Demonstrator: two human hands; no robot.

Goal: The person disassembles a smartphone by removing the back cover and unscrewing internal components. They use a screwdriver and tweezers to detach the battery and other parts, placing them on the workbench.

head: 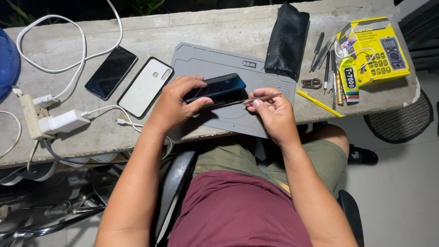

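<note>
My left hand [176, 103] grips a dark blue smartphone [219, 88], holding it on edge above a grey work mat [206, 61]. My right hand [272, 114] pinches a thin metal pry tool [260, 97], whose tip sits at the phone's lower edge, in the seam between back cover and body. Both hands hover over the mat near the front edge of the concrete bench [238, 27].
A black phone [111, 72] and a white phone case [146, 86] lie left of the mat. A power strip [31, 116] with white charger and cables is at far left. A black pouch [287, 39], several small tools [327, 59], a yellow brush [318, 103] and a yellow multimeter box [372, 50] lie right.
</note>
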